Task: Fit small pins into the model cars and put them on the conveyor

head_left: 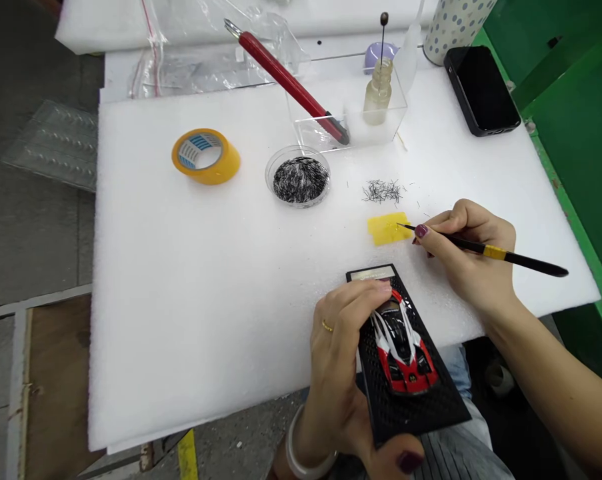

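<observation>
My left hand (338, 340) grips a black display base (405, 417) that carries a red, white and black model car (405, 343). The base is tilted over the table's front edge, with my fingers over its far end and my thumb at the near end. Between the fingers of my right hand (473, 250) is a thin black paintbrush (523, 260) with a yellow band. Its tip meets a yellow tape patch (383, 230) stuck on the white foam sheet. Just beyond the patch lies a loose pile of fine black slivers (383, 191).
A round clear dish (301, 180) holds many black slivers. To its left stands a yellow tape roll (208, 157). Behind are a clear box (355, 133), a red-handled knife (285, 80) and a small glass bottle (378, 93). A black phone (483, 93) lies at the right.
</observation>
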`<state>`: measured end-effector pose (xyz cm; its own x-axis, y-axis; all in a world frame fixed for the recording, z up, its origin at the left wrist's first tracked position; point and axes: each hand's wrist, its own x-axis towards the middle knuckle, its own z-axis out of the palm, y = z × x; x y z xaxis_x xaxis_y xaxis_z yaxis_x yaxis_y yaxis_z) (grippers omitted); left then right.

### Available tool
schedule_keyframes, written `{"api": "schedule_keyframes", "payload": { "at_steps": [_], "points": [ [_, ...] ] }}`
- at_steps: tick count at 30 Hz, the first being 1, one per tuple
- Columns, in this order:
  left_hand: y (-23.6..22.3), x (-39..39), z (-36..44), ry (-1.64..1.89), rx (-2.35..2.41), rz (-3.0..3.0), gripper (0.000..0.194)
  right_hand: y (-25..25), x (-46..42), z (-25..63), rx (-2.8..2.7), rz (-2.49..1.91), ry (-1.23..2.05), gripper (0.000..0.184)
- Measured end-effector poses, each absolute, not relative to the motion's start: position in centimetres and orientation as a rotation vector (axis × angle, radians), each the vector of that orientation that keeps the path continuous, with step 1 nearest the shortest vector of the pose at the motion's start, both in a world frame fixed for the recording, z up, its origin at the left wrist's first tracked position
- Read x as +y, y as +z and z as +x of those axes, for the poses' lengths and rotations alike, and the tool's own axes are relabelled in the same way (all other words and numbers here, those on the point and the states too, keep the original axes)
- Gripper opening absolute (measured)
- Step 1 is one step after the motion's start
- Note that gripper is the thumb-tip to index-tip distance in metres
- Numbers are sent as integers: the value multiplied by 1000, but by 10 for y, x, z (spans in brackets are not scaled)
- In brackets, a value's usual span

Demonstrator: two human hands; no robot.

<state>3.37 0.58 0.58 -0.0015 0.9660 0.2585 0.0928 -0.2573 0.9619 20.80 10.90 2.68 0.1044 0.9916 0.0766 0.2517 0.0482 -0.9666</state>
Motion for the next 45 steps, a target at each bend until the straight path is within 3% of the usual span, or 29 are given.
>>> {"api": "schedule_keyframes", "payload": {
  "at_steps": [5,12,18,24,39,45],
  "points": [
    [5,5,33,1383,1181,1434,50,26,109,207,-1329,-1395,954,34],
    [9,5,32,1352,1231,1417,52,33,99,209,-1232,-1233,1006,34],
    [17,3,51,1447,1273,1152,79,64,56,200,-1096,-1010,1306,22],
    [22,4,60,1469,1343,1053,73,65,33,193,-1030,-1026,1404,18],
    [7,7,45,1437,1281,1190,58,74,23,191,-1049,-1262,1344,35],
    [5,7,45,1453,1262,1171,72,79,26,172,-985,-1365,1228,45]
  ]
}}
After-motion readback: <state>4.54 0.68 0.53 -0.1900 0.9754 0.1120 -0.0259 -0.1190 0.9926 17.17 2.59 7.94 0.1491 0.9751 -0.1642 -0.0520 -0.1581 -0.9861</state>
